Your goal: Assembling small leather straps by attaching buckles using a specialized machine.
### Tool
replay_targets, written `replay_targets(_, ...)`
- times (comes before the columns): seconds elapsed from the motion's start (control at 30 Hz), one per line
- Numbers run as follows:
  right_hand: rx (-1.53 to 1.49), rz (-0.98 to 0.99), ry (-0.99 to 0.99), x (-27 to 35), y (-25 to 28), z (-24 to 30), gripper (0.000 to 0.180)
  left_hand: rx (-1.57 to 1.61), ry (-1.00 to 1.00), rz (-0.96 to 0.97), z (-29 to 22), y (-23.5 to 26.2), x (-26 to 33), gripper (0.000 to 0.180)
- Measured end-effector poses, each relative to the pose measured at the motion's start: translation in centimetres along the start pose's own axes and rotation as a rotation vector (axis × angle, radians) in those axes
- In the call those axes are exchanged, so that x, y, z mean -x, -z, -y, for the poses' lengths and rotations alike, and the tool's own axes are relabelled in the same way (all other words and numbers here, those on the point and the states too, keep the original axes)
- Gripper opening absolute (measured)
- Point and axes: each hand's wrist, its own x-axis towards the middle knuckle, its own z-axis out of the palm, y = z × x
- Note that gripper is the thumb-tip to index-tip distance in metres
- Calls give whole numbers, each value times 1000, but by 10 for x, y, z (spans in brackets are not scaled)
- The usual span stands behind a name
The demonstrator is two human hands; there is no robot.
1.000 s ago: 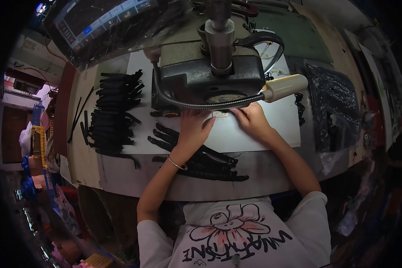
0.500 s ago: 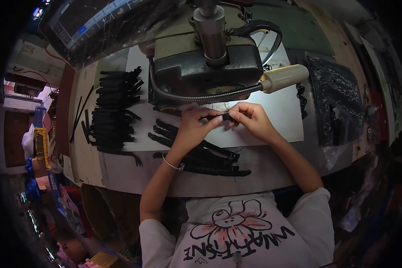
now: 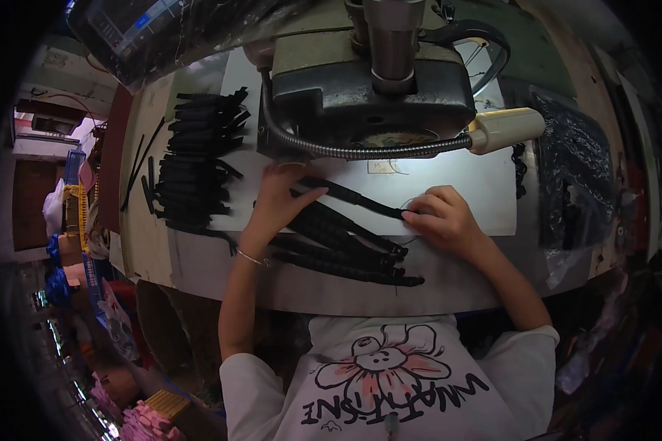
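Two hands [image 3: 360,209] over cluttered worktable [image 3: 198,264]

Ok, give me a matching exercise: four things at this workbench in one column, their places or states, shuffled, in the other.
Things:
1. left hand
2. right hand
3. stack of black straps
4. gooseneck lamp

Places or states:
A. piled at the table's left side, away from both hands
B. pinching the right end of a black strap
C. hanging under the machine head, above the white sheet
D. pressing flat on the strap's left end

Pairs: 1-D, 2-B, 3-A, 4-C
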Motion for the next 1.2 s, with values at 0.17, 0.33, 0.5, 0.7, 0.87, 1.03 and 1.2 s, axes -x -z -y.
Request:
replay_targets(0.17,-206,19,-200,-2,2,2,25,-191,55,-155,36,15,7,23)
replay_targets(0.33,-137,-37,-357,4,5,9,20,201,290,-196,32,35,15,18)
replay_targets(0.5,-125,-32,-419,8,8,12,18,234,378,-211,35,29,20,17)
replay_targets(0.7,-78,-60,-494,12,12,16,15,83,322,-131,32,29,9,20)
replay_targets(0.87,27,-138,-532,14,8,19,12,162,317,-168,43,32,15,25)
replay_targets(1.03,-13,-219,-585,22,7,19,14,183,344,-117,49,34,14,22)
replay_targets(1.2,-25,-180,-563,21,6,21,15,157,290,-116,48,34,20,21)
